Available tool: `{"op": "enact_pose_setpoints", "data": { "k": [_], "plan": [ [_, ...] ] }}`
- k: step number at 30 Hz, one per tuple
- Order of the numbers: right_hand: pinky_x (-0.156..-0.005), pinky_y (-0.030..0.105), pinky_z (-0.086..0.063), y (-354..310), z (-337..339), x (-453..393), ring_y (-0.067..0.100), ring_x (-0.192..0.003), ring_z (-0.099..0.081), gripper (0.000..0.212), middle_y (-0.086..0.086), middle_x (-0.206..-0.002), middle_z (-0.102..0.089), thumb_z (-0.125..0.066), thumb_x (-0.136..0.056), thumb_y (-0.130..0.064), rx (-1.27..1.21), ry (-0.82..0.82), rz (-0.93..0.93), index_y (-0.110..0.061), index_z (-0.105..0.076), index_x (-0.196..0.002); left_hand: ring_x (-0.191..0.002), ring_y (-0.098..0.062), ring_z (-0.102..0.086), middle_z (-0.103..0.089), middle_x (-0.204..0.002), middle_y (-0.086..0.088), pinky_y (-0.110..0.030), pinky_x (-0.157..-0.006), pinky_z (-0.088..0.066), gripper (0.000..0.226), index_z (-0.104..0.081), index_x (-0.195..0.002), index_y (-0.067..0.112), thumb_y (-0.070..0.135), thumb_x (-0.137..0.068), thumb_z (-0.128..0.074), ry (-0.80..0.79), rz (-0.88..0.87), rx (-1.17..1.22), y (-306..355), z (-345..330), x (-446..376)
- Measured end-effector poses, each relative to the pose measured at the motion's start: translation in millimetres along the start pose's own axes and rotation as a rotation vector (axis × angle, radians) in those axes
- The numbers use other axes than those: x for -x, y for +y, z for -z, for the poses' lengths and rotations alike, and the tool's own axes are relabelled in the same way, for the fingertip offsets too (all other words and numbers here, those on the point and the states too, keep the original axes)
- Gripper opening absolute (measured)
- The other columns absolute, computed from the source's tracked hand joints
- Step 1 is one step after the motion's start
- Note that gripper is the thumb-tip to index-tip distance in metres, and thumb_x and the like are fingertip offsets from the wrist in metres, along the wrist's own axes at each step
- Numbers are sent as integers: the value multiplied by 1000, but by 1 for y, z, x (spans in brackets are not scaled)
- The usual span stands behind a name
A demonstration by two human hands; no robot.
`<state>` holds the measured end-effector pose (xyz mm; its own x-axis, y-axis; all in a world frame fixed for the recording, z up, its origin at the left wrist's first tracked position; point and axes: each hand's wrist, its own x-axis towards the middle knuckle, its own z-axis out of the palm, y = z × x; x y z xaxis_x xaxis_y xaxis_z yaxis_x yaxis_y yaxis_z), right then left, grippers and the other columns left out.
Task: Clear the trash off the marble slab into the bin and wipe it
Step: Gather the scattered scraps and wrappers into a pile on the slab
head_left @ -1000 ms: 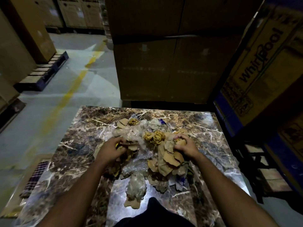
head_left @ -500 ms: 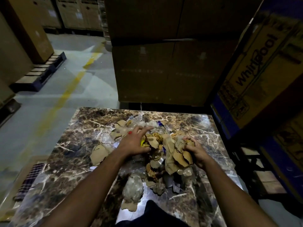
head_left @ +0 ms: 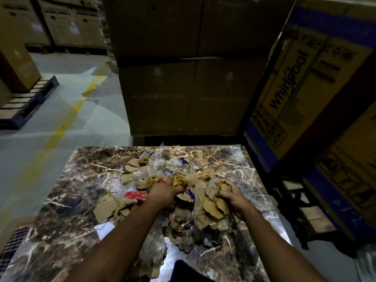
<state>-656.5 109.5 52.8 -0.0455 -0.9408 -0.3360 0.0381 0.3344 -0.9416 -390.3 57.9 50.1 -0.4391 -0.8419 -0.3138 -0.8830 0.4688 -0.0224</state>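
Note:
A brown veined marble slab [head_left: 67,200] carries a heap of trash [head_left: 179,216]: torn cardboard scraps, clear plastic wrap, crumpled gold foil and a red wrapper [head_left: 135,195]. My left hand [head_left: 163,193] sits in the middle of the heap, fingers curled down into scraps beside a gold foil ball [head_left: 179,180]. My right hand [head_left: 231,195] is at the heap's right side, fingers curled round cardboard and paper pieces. A flat cardboard piece [head_left: 106,208] lies loose to the left. No bin is in view.
Stacked cardboard boxes [head_left: 183,94] stand right behind the slab. A tall Whirlpool carton [head_left: 305,82] leans at the right above dark pallets [head_left: 301,212]. Concrete floor with a yellow line [head_left: 67,119] runs left. A checked cloth [head_left: 12,245] lies at the slab's lower left.
My left hand drew back from its open reach and now curls into the middle of the heap. The red wrapper and more cardboard show at the left. My right hand keeps its grip.

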Motion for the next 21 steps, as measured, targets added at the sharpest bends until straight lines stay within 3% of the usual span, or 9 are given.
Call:
{"op": "enact_pose_setpoints", "data": {
  "k": [3,8,12,16,21],
  "plan": [
    [-64,33,-57,-3,-1,3,26,-83,-71,36,12,-108,-72,-77,-70,-1,-17,41,2,-12,-65,-102,-103,-28,-64,-27,-156,-12,-39,-75,-62,71,-39,-139,46,35,-81,-79,42,0,26,-3,-3,5],
    [-58,32,-56,-1,-2,1,27,-76,-71,35,19,-98,-73,-74,-78,7,-31,138,-13,-12,-66,-105,-109,-24,-60,-39,-146,-6,-38,-86,-59,72,-41,-138,46,34,-79,-81,111,22,162,-8,-11,15],
    [-65,36,-57,-3,-4,1,30,-82,-71,37,16,-101,-74,-79,-66,-4,-59,164,12,-19,-70,-98,-111,-21,-59,-42,-142,-2,-35,-88,-58,69,-44,-136,47,42,-78,-81,181,33,236,-14,-9,23],
    [-72,43,-60,-8,-8,-2,32,-89,-71,31,12,-106,-72,-73,-82,5,-69,166,44,-16,-68,-104,-111,-19,-60,-43,-141,-2,-30,-81,-55,71,-44,-137,53,47,-77,-80,258,38,318,-26,0,30],
    [-61,34,-59,-30,-17,-9,32,-89,-70,29,16,-107,-72,-72,-85,1,-129,230,48,-24,-68,-99,-116,-23,-58,-48,-139,-1,-35,-89,-54,73,-41,-135,65,50,-73,-77,334,40,562,-38,11,40]
  ]
}}
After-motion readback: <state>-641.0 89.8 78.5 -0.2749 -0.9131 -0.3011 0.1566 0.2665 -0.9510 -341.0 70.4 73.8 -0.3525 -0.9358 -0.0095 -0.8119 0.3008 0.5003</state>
